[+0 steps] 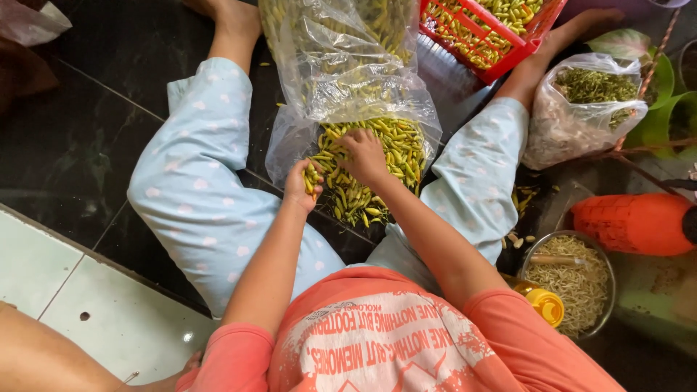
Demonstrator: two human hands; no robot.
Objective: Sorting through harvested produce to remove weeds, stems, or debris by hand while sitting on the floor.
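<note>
A person in an orange printed shirt and pale blue spotted trousers sits on a dark tiled floor [87, 138], legs spread to either side of a clear plastic bag [348, 65] that spills yellow-green chili peppers [385, 145] between the knees. The left hand [303, 185] is at the near edge of the heap, its fingers clenched around a small bunch of the peppers, whose tips poke out above the knuckles. The right hand [365, 156] lies just beside it, palm down on the pile, fingers curled into the peppers; whether they have hold of any cannot be told from this angle.

Beyond the bag, a red plastic basket [501, 58] holds more peppers of the same colour. Near the right foot, a second clear bag [573, 123] is filled with what look like green stems. Beside the right knee stands a round metal bowl [534, 254] of pale, thin strands, with a yellow-capped bottle [544, 305] touching its near rim and an orange plastic container [632, 225] lying on its side just behind. A few loose peppers lie scattered on the floor by the right leg. Part of another person's bare limb [51, 359] shows at the lower left corner, on paler tiles.
</note>
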